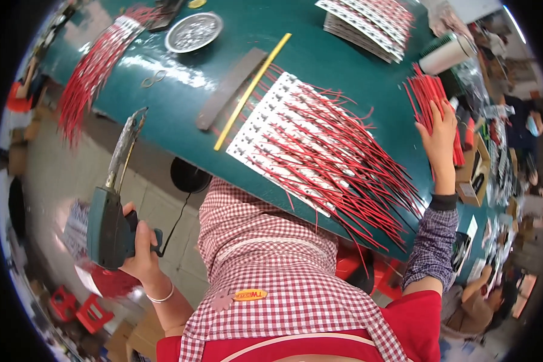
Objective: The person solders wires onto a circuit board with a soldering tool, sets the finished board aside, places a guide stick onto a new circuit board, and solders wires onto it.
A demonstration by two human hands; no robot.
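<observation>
My left hand (142,250) is wrapped around the handle of a dark green soldering gun (107,223), held off the table's left edge. Its long metal tip points up and away from me. On the right, my right hand (438,130) lies over a bundle of red wires (425,90), fingers stretched and spread. Between my hands a white panel of small circuit boards (271,117) rests on the table. Many red and some black wires (350,175) fan from it toward the near right and hang over the edge.
Beside the panel lie a yellow strip (253,90) and a flat grey bar (232,90). A metal bowl (194,32) and another wired panel (105,51) are at the far left of the green table (163,136). Stacked panels (365,30) stand far right, near a pale cylinder (446,55).
</observation>
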